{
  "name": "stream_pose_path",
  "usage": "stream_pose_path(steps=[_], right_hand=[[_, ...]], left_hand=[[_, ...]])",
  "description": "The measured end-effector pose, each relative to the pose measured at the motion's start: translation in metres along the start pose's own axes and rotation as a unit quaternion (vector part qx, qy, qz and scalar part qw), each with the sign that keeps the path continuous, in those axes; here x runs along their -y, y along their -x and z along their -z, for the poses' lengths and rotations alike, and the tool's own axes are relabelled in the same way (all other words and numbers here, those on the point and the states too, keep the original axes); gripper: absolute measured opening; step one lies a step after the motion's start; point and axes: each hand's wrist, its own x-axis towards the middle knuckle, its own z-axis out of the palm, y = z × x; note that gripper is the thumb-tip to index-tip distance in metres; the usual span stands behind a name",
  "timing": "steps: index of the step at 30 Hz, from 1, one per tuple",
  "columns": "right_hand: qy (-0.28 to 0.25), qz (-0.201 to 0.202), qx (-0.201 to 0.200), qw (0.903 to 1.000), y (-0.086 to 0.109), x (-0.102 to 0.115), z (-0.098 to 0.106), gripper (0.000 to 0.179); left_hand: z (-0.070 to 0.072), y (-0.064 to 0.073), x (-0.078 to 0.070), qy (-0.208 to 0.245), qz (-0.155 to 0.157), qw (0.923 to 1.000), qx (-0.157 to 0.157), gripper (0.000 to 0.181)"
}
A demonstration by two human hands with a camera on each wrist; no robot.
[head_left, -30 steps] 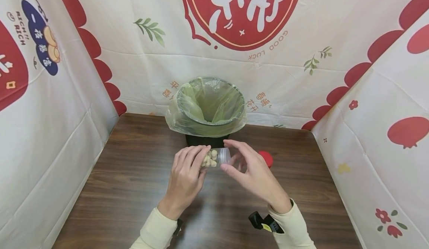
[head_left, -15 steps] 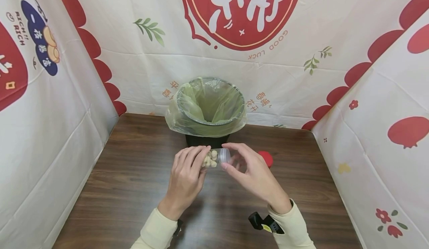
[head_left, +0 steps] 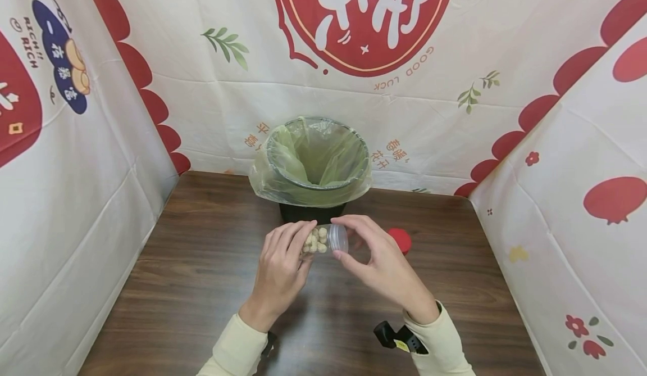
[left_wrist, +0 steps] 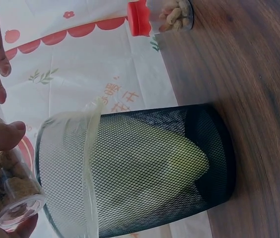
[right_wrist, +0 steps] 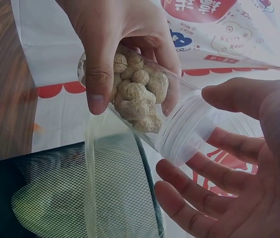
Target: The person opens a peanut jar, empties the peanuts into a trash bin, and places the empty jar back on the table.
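Several left fingers [head_left: 290, 239] grip a peanut jar [right_wrist: 147, 106] (clear, cylindrical), right fingers [head_left: 365, 227] spread round its end.

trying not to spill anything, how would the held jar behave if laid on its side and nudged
The held jar would probably roll, as its wall looks round. It seems stiff: no dent shows where the left hand grips it. The peanuts inside would likely shift, since gaps show between them.
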Motion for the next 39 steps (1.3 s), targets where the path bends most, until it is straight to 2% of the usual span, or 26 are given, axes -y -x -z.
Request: stream_pose_path(steps=[4, 9, 17, 23, 27, 32, 39], right_hand=[[0.003, -0.009, -0.001, 1.0000, 0.0004, -0.0003, 0.0003, 0.057], [-0.012, -0.050, -0.003, 0.9987, 0.0010, -0.0007, 0.0018, 0.062], [-0.039, -0.083, 0.016, 0.9957, 0.0011, -0.0003, 0.0017, 0.057], [-0.034, -0.075, 0.010, 0.9965, 0.0005, 0.0001, 0.0000, 0.048], [-0.027, -0.070, 0.006, 0.9971, 0.0002, 0.0012, 0.0001, 0.048], [-0.020, -0.056, 0.005, 0.9982, 0.0004, 0.0011, -0.0002, 0.049], [-0.004, -0.020, 0.011, 0.9997, 0.0010, 0.0003, 0.0006, 0.050]], left_hand=[[-0.0005, 0.0001, 0.0000, 0.002, 0.006, 1.0000, 0.000, 0.064], [-0.0015, -0.0001, 0.0003, 0.004, 0.011, 0.9999, -0.005, 0.066], [-0.0015, 0.0008, -0.0001, -0.005, 0.000, 1.0000, -0.005, 0.067], [-0.0010, 0.0007, -0.0008, -0.011, -0.003, 0.9999, 0.001, 0.063], [-0.0013, 0.0014, 0.0003, 0.001, 0.001, 1.0000, 0.008, 0.066], [-0.0005, 0.0020, 0.0012, 0.026, 0.018, 0.9989, 0.033, 0.067], [0.0015, 0.0027, 0.0005, 0.032, 0.038, 0.9968, 0.063, 0.067]])
